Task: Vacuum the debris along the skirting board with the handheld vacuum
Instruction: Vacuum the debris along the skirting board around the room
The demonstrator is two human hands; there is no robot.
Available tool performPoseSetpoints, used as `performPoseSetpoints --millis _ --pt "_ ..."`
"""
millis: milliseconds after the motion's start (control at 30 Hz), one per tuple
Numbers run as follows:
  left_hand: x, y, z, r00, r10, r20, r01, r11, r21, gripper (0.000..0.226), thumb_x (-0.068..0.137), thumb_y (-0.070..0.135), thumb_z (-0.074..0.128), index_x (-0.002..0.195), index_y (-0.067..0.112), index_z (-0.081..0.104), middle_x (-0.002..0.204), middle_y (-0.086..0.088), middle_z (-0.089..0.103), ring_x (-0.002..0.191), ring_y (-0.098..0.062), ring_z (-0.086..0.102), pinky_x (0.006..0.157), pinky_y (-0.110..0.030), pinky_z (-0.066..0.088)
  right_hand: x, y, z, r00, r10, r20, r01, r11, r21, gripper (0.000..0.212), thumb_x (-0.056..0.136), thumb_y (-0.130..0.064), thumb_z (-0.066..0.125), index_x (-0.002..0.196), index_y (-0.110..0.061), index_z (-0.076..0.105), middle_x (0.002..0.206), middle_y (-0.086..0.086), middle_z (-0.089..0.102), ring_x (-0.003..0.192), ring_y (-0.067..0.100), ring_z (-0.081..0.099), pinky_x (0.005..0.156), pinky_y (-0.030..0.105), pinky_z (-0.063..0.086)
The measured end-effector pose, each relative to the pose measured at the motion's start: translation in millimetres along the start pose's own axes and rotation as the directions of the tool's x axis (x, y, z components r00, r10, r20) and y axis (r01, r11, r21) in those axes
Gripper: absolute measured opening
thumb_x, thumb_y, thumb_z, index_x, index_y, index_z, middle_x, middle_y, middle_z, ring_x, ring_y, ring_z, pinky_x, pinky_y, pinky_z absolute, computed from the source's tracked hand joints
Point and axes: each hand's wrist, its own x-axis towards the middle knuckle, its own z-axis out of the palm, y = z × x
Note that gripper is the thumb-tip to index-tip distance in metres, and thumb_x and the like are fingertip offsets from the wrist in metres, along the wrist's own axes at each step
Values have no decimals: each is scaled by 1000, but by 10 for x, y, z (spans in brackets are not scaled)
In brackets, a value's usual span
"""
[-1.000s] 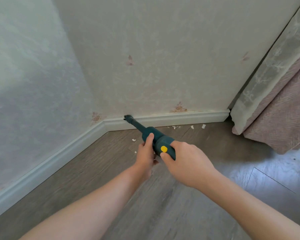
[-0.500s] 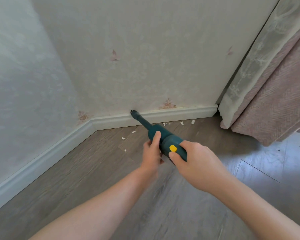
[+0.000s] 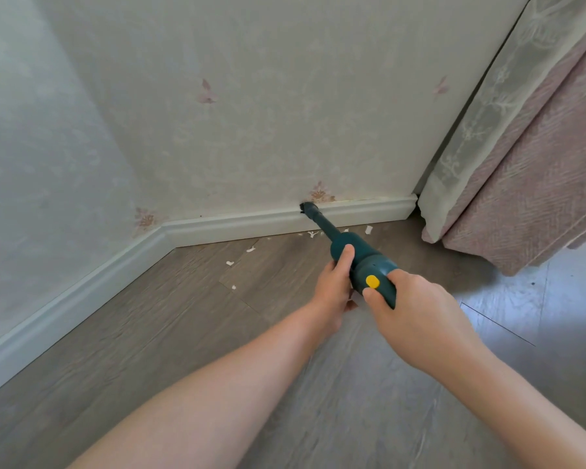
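Teal handheld vacuum, yellow button, nozzle against skirting board.

You are looking through a single head-worn wide-angle camera, facing forward and down into a room corner. It is sitting close above your forearms, which are entering from the bottom edge, while the white moulded skirting board is lying farther off across the middle. The grey wood-grain plank floor is filling the lower half, and the wide lens is bending straight edges.
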Motion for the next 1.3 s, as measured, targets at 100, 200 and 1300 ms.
performPoseSetpoints --millis 100,200,1300 --pt "16 -13 106 999 -20 49 18 999 46 56 97 64 51 133 23 63 120 -5 76 116 -26 70 90 -38 56 -30 63 -38 999 35 -11 -34 999 26 32 99 -47 45 91 -17 54 73 -2 57 65 15 53 51 31 35" --pt "34 -71 35 1000 0 14 0 1000 1 54 97 61 55 129 18 64 114 -6 77 104 -24 74 74 -32 59 -43 45 -67 1000 9 24 -11 997 81 30 99 -45 48 86 -19 53 71 -4 56 63 9 52 50 28 35" --pt "419 -76 700 999 -41 -18 44 973 228 64 94 67 54 126 12 62 105 -5 74 81 -20 67 59 -27 50 175 577 -188 985 169 -10 -164 965 206 32 99 -44 50 86 -16 55 71 -1 59 61 13 55 49 27 36"
